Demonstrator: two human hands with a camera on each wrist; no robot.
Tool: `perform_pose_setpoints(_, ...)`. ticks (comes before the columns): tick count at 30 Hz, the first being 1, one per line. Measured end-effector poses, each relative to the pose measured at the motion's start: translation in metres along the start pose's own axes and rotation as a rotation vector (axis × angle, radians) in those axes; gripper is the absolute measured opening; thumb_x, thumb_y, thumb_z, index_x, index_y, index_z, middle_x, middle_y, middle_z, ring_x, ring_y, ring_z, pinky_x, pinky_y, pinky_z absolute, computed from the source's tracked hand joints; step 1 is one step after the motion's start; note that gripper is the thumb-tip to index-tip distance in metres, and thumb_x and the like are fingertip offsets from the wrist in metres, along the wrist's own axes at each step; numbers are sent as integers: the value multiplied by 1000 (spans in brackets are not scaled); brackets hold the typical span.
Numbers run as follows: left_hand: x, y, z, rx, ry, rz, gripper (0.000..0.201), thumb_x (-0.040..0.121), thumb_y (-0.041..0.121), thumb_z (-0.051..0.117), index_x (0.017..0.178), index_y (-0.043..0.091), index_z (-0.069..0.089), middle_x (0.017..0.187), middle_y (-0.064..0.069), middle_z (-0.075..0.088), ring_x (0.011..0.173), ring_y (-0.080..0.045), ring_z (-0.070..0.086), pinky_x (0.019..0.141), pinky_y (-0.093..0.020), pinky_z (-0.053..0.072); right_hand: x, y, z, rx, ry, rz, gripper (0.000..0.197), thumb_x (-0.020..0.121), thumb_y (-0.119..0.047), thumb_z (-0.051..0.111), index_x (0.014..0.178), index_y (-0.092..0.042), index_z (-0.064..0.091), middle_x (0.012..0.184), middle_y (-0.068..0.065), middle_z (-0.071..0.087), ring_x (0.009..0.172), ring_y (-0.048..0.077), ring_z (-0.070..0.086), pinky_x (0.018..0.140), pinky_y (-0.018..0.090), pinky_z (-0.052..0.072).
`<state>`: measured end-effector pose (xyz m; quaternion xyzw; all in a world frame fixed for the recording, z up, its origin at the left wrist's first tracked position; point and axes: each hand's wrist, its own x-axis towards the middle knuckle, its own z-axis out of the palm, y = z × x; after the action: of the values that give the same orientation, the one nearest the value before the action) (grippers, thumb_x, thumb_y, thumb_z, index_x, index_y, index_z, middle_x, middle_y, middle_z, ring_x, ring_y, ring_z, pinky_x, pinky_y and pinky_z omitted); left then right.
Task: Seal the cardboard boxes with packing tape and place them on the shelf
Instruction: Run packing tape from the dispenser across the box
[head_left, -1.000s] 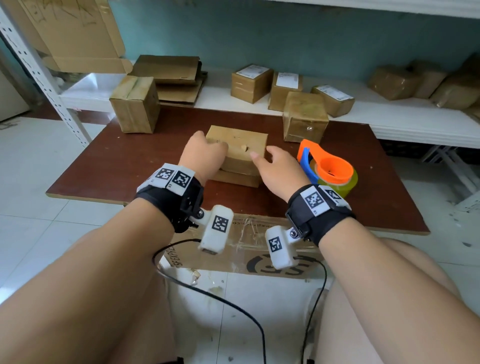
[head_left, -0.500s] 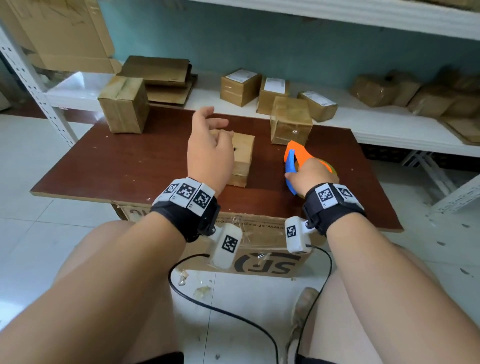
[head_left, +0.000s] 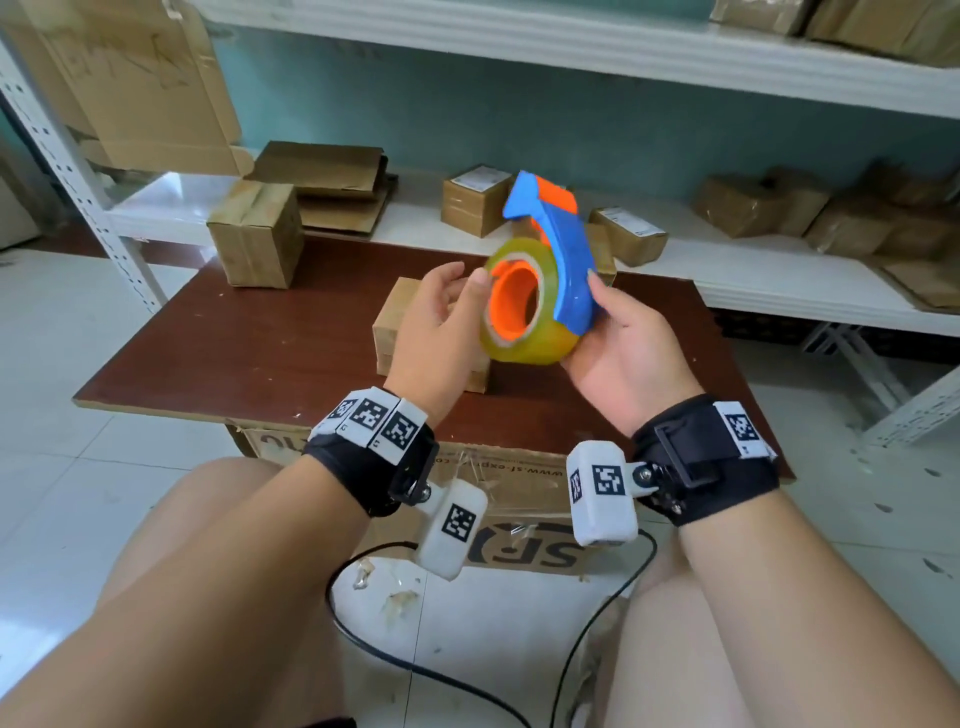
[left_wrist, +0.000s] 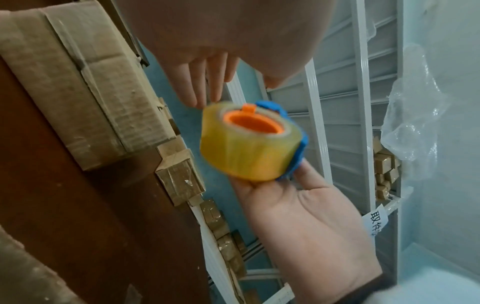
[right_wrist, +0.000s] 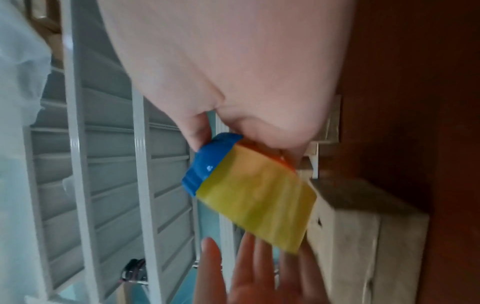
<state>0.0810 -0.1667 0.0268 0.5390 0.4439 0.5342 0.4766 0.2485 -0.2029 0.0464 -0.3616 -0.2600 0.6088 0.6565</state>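
Note:
My right hand (head_left: 608, 332) holds a blue and orange tape dispenser (head_left: 550, 260) with a yellowish tape roll (head_left: 524, 332) up above the brown table (head_left: 249, 353). In the left wrist view the tape roll (left_wrist: 249, 144) rests on the right palm (left_wrist: 298, 216). My left hand (head_left: 441, 306) is open, its straight fingers (left_wrist: 197, 82) at the roll's left side. A flat cardboard box (head_left: 395, 322) lies on the table beneath my hands, partly hidden by them. In the right wrist view the roll (right_wrist: 259, 201) sits under the right thumb, the left fingers (right_wrist: 249, 267) below it.
A taller cardboard box (head_left: 257, 241) stands at the table's back left. Small labelled boxes (head_left: 475, 200) and flattened cardboard (head_left: 332, 187) lie on the white shelf (head_left: 753, 280) behind. More wrapped boxes (head_left: 769, 205) sit at the right. A printed carton (head_left: 519, 551) is under the table.
My right hand has picked the tape dispenser up off the table and raised it in front of me. My left hand left the flat box and came up to the roll.

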Motion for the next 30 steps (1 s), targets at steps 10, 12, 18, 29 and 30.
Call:
perform_pose_setpoints(10, -1, 13, -17, -246, 33, -211, 44, 83, 66, 78, 90, 22, 81, 120, -14, 75, 99, -22, 77, 87, -45, 64, -24, 21, 31, 39, -213, 115, 50, 107, -27, 46, 150, -5, 55, 140, 17, 65, 128, 32, 62, 111, 48, 50)
perform_pose_setpoints(12, -5, 9, -19, -190, 50, -132, 39, 90, 59, 76, 87, 20, 77, 102, -11, 75, 86, -17, 73, 81, -38, 61, -22, 25, 31, -38, -203, 129, 52, 107, -41, 53, 147, -9, 61, 139, 15, 67, 128, 32, 64, 114, 50, 49)
perform_pose_setpoints(18, -9, 5, -19, -18, 113, 21, 52, 87, 71, 70, 86, 20, 71, 77, 1, 70, 73, -17, 67, 75, -52, 59, -18, 20, 45, -179, -189, 121, 48, 105, -56, 53, 104, -20, 85, 110, 11, 77, 100, 27, 74, 97, 45, 60)
perform_pose_setpoints(29, -6, 1, -28, 219, -15, 215, 40, 103, 63, 49, 106, 27, 65, 98, 6, 73, 91, -7, 68, 81, -28, 52, -15, 28, 60, -268, 52, -8, 55, 81, -78, 70, 86, -23, 78, 77, -1, 71, 66, 14, 68, 70, 29, 57)
perform_pose_setpoints(30, -6, 2, -27, 232, -60, 182, 40, 106, 64, 45, 102, 29, 64, 94, 9, 70, 86, -3, 66, 79, -28, 51, -12, 29, 57, -320, 97, -23, 60, 73, -81, 76, 89, -24, 80, 78, 0, 69, 69, 16, 66, 75, 34, 56)
